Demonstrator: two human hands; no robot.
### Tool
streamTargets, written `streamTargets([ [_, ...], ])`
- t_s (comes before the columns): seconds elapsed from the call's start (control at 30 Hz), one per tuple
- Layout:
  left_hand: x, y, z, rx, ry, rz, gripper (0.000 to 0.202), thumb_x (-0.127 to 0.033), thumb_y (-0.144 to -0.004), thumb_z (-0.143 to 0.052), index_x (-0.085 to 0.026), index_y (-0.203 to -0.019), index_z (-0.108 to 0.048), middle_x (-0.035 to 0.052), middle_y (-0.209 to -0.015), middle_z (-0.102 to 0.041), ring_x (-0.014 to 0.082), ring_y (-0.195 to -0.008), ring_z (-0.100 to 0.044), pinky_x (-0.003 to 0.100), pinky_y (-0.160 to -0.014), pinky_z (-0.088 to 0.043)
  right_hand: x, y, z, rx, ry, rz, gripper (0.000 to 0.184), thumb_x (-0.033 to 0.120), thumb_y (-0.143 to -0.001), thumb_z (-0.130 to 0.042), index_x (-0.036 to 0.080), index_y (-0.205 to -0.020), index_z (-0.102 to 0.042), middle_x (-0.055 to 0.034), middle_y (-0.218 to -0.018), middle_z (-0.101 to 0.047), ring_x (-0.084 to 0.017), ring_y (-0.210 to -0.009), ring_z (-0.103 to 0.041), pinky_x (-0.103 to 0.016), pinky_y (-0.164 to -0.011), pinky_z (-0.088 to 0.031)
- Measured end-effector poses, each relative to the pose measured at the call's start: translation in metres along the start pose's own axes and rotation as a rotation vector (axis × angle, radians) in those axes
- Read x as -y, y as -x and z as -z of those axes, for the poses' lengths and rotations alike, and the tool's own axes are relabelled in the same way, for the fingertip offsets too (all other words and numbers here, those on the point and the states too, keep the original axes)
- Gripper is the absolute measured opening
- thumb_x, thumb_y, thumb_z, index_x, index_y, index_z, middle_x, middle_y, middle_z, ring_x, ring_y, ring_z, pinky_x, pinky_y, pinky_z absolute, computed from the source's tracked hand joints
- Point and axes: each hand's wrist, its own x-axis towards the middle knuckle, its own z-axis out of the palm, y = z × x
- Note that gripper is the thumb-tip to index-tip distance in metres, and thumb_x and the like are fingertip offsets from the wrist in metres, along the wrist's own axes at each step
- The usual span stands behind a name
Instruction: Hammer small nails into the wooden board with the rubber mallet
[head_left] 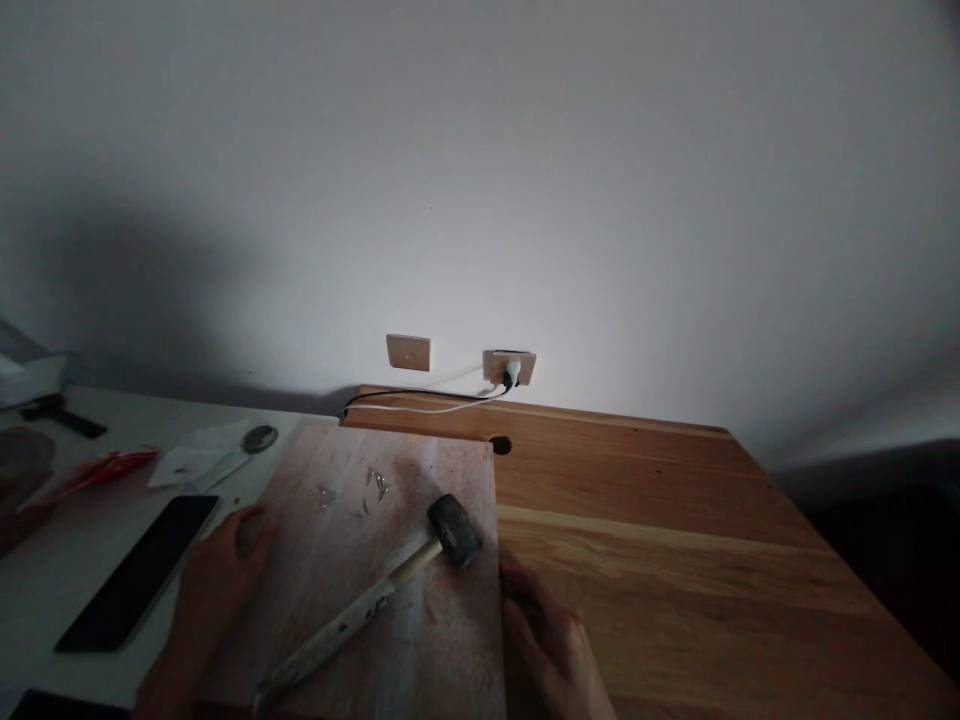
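A flat wooden board [315,580] with a worn, reddish-grey face lies in front of me across the seam of two tabletops. My left hand [217,575] is at its left edge with bent fingers, and my right hand [555,645] is curled against its right edge; both appear to hold the board between them. Across the board rests a rubber mallet [455,530] with a black head and a pale, scuffed handle [337,630], touched by neither hand. Small loose nails [377,484] are scattered in little groups near the board's far side.
A black smartphone [139,575] lies left of my left hand. Beyond it are a red packet [112,468], white paper [199,455] and a round metal-topped item [260,438]. The wooden tabletop [660,560] extends right, with a cable hole [500,445]. Cords run to a wall socket [525,366].
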Motion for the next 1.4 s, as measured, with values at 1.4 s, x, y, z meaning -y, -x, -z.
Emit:
streamTargets([
  [1.4, -0.224, 0.089, -0.114, 0.292, 0.273, -0.893, 0.041, -0.007, -0.089, -0.055, -0.024, -0.125, -0.064, 0.0083, -0.119, -0.070, 0.0256, -0.113, -0.069, 0.041, -0.098, -0.060, -0.028, 0.058, 0.077, -0.425, 0.704, -0.103, 0.058, 0.067, -0.103, -0.041, 0.030, -0.138, -0.067, -0.0044, -0.079, -0.080, -0.025, -0.063, -0.077, -0.030, -0.053, -0.056],
])
